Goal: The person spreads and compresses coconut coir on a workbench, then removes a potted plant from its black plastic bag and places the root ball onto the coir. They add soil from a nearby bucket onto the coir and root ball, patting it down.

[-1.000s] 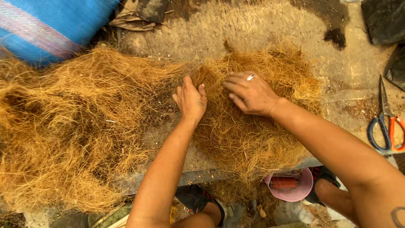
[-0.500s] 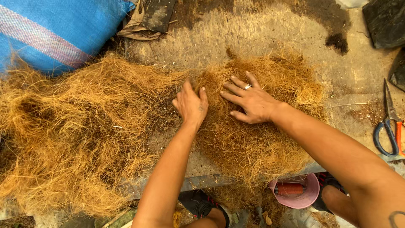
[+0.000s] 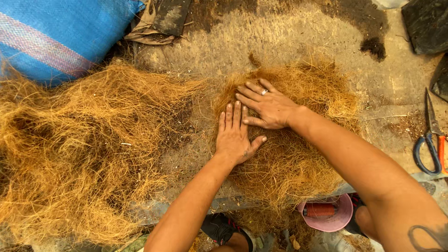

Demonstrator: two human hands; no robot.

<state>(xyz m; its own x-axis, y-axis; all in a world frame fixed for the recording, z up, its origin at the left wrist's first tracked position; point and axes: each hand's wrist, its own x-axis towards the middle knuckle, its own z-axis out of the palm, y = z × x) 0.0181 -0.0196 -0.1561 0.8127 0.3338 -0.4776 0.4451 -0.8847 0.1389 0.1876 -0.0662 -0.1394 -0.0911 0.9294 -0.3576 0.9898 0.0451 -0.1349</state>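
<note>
A flattened mat of golden-brown coconut fibre point(image 3: 298, 154) lies on a rough concrete slab point(image 3: 289, 37). My left hand point(image 3: 235, 135) rests flat on the mat's left part, fingers together and pointing away. My right hand point(image 3: 266, 107), with a ring on one finger, lies flat just beyond it, fingers spread and pointing left. The two hands touch at the left fingertips. Neither hand holds anything.
A large loose heap of the same fibre point(image 3: 79, 149) fills the left. A blue woven sack point(image 3: 51, 32) lies at the top left. Scissors with dark and orange handles point(image 3: 431, 144) lie at the right edge. A pink bowl point(image 3: 329, 214) sits below the slab's front edge.
Both hands have flattened onto the fibre mat. The right hand's fingers have uncurled and spread, and the left hand has slid closer until it touches the right.
</note>
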